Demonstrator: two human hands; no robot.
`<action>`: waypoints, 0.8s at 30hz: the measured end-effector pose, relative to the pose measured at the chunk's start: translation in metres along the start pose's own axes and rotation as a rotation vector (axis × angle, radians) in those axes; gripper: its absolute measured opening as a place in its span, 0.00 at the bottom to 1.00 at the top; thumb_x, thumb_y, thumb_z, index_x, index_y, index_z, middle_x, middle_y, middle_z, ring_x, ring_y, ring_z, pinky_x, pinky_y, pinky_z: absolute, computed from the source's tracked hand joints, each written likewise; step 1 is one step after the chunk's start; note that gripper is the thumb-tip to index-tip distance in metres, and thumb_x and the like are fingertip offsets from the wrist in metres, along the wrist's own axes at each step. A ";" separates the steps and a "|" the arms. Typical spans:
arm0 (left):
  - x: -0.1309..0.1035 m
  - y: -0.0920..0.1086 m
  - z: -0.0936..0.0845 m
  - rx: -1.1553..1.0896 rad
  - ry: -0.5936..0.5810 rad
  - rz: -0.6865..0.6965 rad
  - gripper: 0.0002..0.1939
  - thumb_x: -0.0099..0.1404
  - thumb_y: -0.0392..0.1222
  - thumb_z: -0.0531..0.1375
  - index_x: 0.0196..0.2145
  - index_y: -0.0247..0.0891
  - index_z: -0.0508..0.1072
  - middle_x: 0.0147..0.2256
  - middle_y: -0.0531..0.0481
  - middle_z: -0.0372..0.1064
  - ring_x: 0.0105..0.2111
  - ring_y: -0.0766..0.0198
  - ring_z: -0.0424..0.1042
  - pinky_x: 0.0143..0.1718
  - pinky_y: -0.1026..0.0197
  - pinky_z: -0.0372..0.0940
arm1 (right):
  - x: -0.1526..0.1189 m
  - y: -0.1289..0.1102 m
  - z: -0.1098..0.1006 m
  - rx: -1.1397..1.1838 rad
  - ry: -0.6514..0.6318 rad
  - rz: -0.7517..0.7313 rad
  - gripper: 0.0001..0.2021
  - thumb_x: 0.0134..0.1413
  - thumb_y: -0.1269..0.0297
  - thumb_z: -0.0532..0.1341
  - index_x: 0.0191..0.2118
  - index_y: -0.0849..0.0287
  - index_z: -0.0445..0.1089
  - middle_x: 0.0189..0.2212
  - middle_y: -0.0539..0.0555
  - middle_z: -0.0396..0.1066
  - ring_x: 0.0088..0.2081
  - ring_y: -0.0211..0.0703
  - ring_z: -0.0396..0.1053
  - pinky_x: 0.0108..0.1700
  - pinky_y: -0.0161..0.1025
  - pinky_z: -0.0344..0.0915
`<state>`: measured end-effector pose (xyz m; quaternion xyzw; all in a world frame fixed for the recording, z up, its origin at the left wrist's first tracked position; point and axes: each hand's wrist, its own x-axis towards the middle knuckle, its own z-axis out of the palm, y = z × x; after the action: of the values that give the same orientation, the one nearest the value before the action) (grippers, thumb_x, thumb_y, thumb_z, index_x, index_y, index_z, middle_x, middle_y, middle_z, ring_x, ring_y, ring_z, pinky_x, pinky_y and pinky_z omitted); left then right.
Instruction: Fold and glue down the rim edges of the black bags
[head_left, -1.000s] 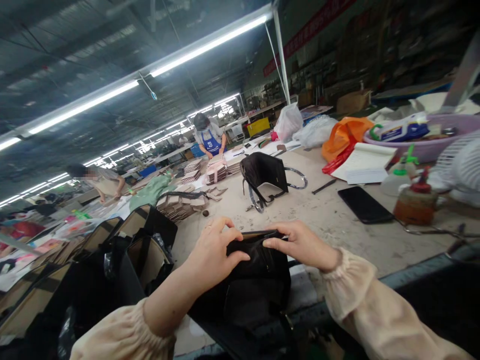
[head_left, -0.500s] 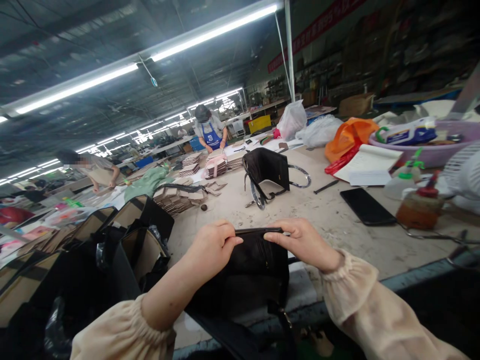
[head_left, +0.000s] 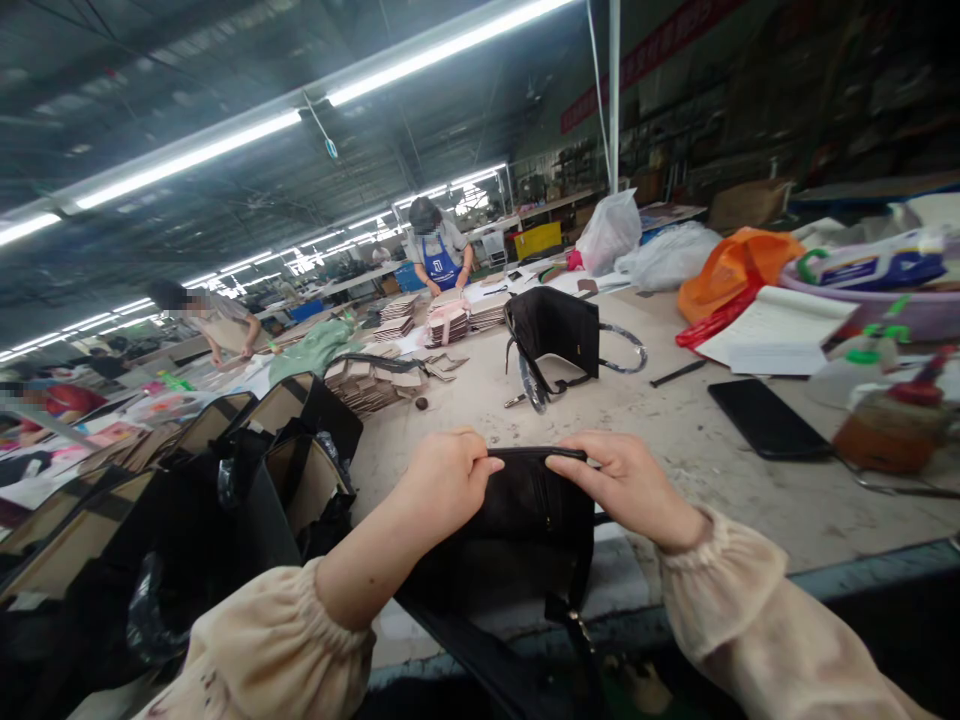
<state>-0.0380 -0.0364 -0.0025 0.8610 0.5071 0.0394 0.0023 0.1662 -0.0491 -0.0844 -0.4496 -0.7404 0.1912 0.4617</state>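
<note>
A black handbag (head_left: 517,560) lies at the table's front edge, its upper rim toward the far side and a strap with a metal clip hanging off the near edge. My left hand (head_left: 446,480) pinches the left part of that rim between thumb and fingers. At the rim's right corner, my right hand (head_left: 630,485) pinches with its thumb on the near face, beside a zipper. Farther back stands another black handbag (head_left: 559,335) with plastic-wrapped handles.
Several black bag bodies with tan linings (head_left: 307,480) crowd the left. Stacked cut pieces (head_left: 375,380) lie behind them. On the right are a black phone (head_left: 769,418), an open notebook (head_left: 784,330) and a bottle of brown liquid (head_left: 892,430). Co-workers (head_left: 439,255) stand beyond the table.
The whole view has shifted, so the scene sits farther right in the picture. Both hands keep their pinch on the bag's rim, with little change in their position on it.
</note>
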 end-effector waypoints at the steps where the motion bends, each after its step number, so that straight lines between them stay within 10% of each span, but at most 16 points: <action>1: 0.001 0.001 -0.001 0.004 -0.004 -0.008 0.14 0.64 0.42 0.55 0.24 0.34 0.71 0.29 0.47 0.70 0.32 0.62 0.69 0.35 0.62 0.60 | 0.000 0.000 0.000 -0.004 0.002 -0.001 0.10 0.57 0.59 0.58 0.32 0.58 0.73 0.29 0.50 0.73 0.32 0.39 0.70 0.36 0.36 0.63; 24: 0.003 0.003 -0.001 0.072 0.027 -0.044 0.15 0.64 0.44 0.54 0.24 0.35 0.73 0.28 0.47 0.71 0.30 0.62 0.69 0.32 0.62 0.59 | -0.001 -0.008 -0.005 -0.003 -0.061 -0.024 0.11 0.57 0.57 0.57 0.36 0.57 0.73 0.33 0.53 0.75 0.35 0.43 0.71 0.38 0.38 0.66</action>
<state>-0.0342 -0.0349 -0.0008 0.8487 0.5268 0.0326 -0.0345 0.1667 -0.0546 -0.0773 -0.4352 -0.7599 0.1982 0.4404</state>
